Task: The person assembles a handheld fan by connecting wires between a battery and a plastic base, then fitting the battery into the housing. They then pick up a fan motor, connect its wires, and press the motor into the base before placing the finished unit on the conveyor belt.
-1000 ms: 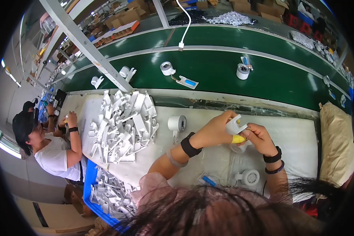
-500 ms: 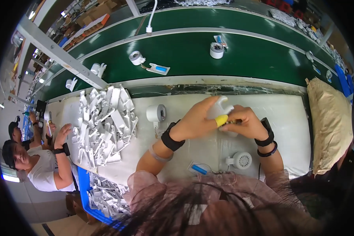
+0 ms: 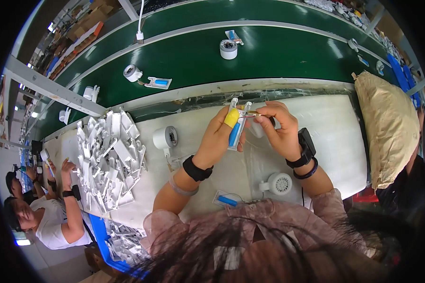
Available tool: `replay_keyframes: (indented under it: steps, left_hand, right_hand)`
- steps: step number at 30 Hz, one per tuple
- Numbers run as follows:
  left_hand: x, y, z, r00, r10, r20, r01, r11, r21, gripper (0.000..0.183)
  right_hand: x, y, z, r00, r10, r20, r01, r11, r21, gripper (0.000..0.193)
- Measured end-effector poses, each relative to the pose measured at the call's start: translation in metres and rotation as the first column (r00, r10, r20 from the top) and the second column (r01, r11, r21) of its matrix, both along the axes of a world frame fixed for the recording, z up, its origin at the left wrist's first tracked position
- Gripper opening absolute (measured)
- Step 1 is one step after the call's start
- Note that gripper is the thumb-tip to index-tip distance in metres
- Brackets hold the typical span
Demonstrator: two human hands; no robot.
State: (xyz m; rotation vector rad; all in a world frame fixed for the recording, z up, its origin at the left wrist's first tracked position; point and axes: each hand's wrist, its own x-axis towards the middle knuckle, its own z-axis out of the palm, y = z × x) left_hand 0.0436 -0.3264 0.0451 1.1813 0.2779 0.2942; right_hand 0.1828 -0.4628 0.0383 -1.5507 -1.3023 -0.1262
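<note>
My left hand [image 3: 217, 139], a yellow cover on its thumb, grips a white plastic handle shell [image 3: 246, 107]. Inside the shell lies a blue battery cell [image 3: 234, 134]. My right hand [image 3: 281, 127] pinches a small, thin, yellowish piece [image 3: 254, 113] at the shell's forked end, where fine wires show; its exact kind is too small to make out. Partly hidden behind the right fingers is a white round part [image 3: 256, 129] on the table. To the left stands a white round fan housing [image 3: 165, 137]. Nearer me lie a fan head with a grille [image 3: 279, 184] and another blue battery [image 3: 227, 201].
A heap of white plastic shells [image 3: 111, 160] covers the table's left, above a blue bin [image 3: 99, 233] of similar parts. Beyond runs a green conveyor [image 3: 189, 59] carrying several fan units. A brown sack [image 3: 387, 127] stands at the right. Two people [image 3: 52, 217] work at far left.
My left hand has turned the shell so its open side with the blue battery shows. My right hand has risen to the forked end. The whole view has shifted somewhat.
</note>
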Motion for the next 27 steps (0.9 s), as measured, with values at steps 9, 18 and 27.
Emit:
replay_keyframes:
  steps: [9, 18, 27]
  left_hand:
    - [0.002, 0.000, -0.004, 1.000, -0.021, -0.012, 0.021, 1.000, -0.011, 0.030]
    - [-0.002, -0.008, -0.004, 0.998, 0.005, 0.062, -0.011, 0.995, 0.103, 0.036]
    - [-0.004, -0.011, -0.009, 0.998, -0.023, 0.062, 0.005, 0.960, 0.280, 0.041]
  right_hand:
    - [-0.002, 0.000, 0.007, 0.997, 0.015, 0.072, -0.014, 1.000, -0.010, 0.018]
    - [-0.005, -0.003, 0.006, 0.989, 0.106, 0.108, -0.105, 0.994, -0.010, 0.014]
    - [-0.005, -0.004, 0.002, 0.980, 0.034, 0.195, -0.045, 0.998, 0.053, 0.022]
